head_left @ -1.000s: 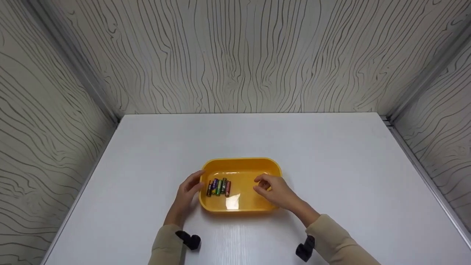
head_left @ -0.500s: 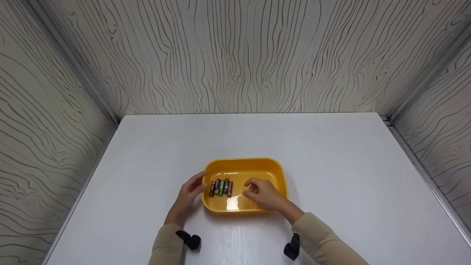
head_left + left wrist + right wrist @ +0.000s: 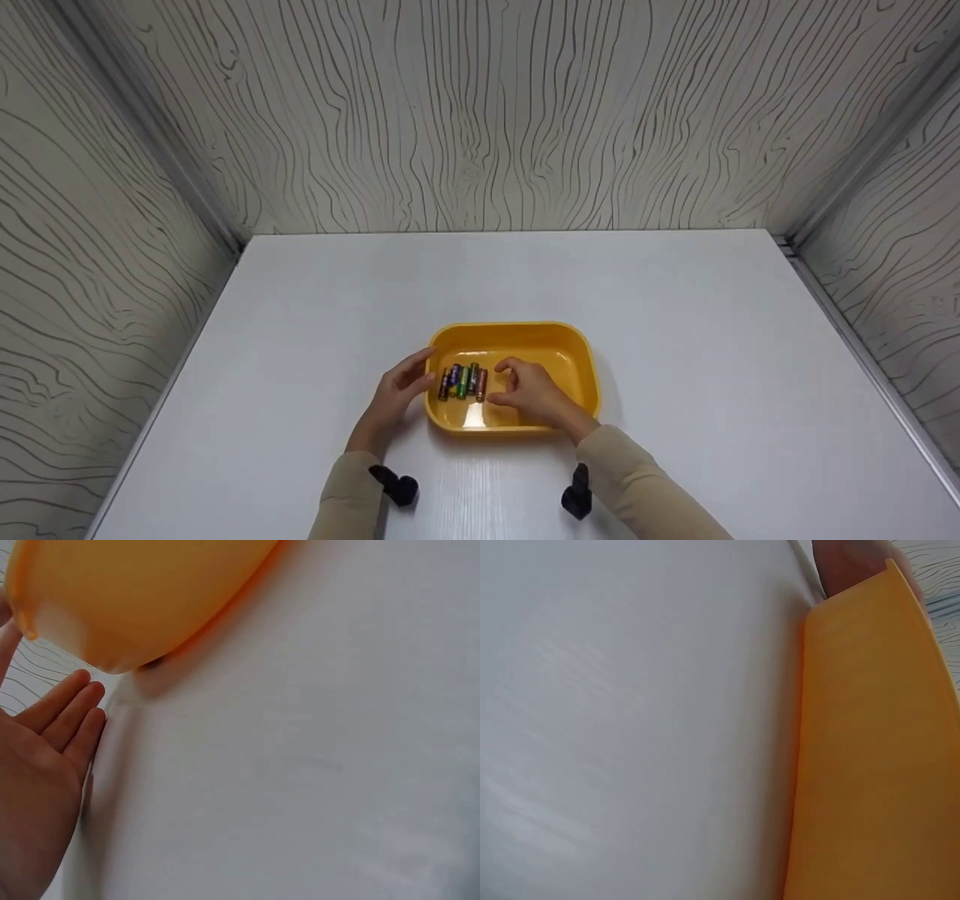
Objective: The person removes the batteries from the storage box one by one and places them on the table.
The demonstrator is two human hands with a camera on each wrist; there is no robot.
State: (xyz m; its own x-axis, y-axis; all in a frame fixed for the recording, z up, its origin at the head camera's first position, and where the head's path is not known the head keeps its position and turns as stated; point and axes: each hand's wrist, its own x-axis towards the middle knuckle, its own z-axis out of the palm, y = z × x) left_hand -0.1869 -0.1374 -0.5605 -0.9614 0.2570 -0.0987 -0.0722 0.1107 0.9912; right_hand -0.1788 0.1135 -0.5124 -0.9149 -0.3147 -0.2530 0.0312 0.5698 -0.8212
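Observation:
Several small cylindrical batteries [image 3: 463,382], in dark, purple, green and reddish wraps, lie side by side in the left part of a yellow tray [image 3: 517,430]. At the tray's left wall, my left hand [image 3: 396,390] touches the rim with thumb and forefinger. The left wrist view shows its other fingers [image 3: 71,712] extended beneath the tray's overhang. My right hand [image 3: 531,391] is over the tray just right of the batteries, thumb and forefinger bent and apart, with nothing visible between them. In the right wrist view the tray's outer wall [image 3: 877,742] hides my right hand.
The tray stands on a white table [image 3: 675,337]. Wood-grain panels [image 3: 480,112] rise behind it and on both sides, with metal rails in the corners. A black wrist camera [image 3: 576,493] hangs from the right sleeve, another [image 3: 401,490] from the left.
The tray has slid a little to the right with the batteries in it, my left hand moving along. My right hand has moved left towards the batteries, and its thumb and forefinger have spread.

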